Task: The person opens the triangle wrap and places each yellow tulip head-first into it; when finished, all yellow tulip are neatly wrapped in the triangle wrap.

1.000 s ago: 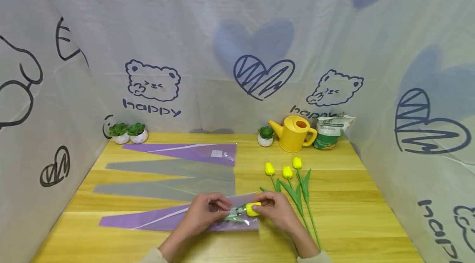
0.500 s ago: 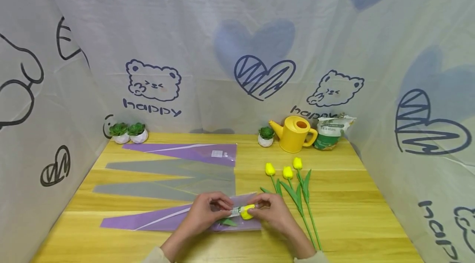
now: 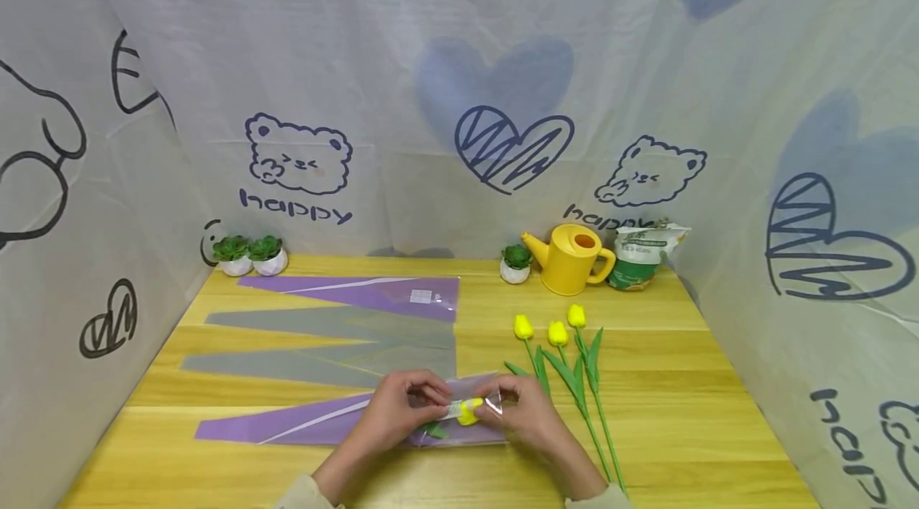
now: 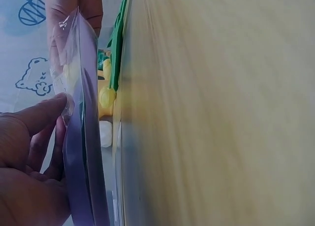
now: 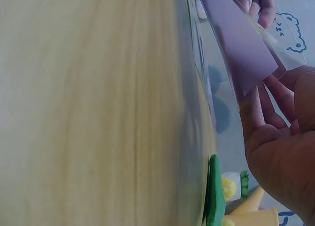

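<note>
A purple flower sleeve (image 3: pixel 301 423) with a clear front lies nearest the person in the head view, its wide mouth lifted. Inside that mouth is a yellow tulip (image 3: pixel 470 412), its head just short of the film's edge and a green leaf showing through. My left hand (image 3: pixel 402 409) pinches the sleeve by its white label, with thumb above and fingers behind. At the mouth, my right hand (image 3: pixel 527 413) grips the sleeve's end, its thumb at the tulip head. In the right wrist view its fingers (image 5: pixel 253 113) lie under the purple sheet.
Further back lie two grey sleeves (image 3: pixel 273 364) and another purple sleeve (image 3: pixel 373 292). Three yellow tulips (image 3: pixel 558 333) lie at the right. Along the rear stand potted succulents (image 3: pixel 267 255), a yellow watering can (image 3: pixel 567 262) and a green-white bag (image 3: pixel 637 258).
The tulip head has slid left, deeper into the sleeve, with my right thumb following it. The clear film now reaches over my right fingertips. My left hand has hardly moved.
</note>
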Demonstrator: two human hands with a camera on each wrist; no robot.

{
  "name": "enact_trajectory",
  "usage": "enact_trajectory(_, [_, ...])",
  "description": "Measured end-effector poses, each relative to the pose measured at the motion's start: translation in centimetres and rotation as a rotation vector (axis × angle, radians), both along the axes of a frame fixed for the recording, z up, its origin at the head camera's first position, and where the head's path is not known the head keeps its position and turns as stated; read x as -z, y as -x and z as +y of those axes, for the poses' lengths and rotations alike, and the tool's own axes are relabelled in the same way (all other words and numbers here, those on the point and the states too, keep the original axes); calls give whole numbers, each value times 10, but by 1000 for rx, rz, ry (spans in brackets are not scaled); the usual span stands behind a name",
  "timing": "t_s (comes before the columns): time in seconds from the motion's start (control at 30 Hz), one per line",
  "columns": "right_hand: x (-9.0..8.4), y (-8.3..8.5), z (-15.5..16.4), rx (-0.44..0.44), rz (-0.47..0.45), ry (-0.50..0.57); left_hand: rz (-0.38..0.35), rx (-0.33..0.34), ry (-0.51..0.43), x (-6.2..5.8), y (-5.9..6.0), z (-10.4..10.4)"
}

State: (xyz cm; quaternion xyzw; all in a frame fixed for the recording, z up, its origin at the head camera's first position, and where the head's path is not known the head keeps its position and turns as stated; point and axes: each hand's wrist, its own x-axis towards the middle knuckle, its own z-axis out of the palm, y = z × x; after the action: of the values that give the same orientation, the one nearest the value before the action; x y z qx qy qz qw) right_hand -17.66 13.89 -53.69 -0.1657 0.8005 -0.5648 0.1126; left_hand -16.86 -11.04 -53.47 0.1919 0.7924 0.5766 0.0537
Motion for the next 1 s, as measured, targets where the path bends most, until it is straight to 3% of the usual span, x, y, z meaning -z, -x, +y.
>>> enact_trajectory(0.3, [1, -1, 3, -19, -95, 48, 0, 8, 7, 2, 3, -5])
enact_trajectory(0.5, [0, -2, 7, 83, -101, 6, -34, 15, 3, 4, 3, -9])
enact_trajectory(0.7, [0, -2, 7, 164, -154, 73, -19, 27, 39, 7, 4, -11])
enact_trajectory(0.83, [-2, -2, 9, 139, -146, 61, -2, 33, 73, 8, 4, -12])
enact_trajectory(1.0, [2, -2, 11, 27, -63, -16, 47, 16, 145, 7, 4, -13])
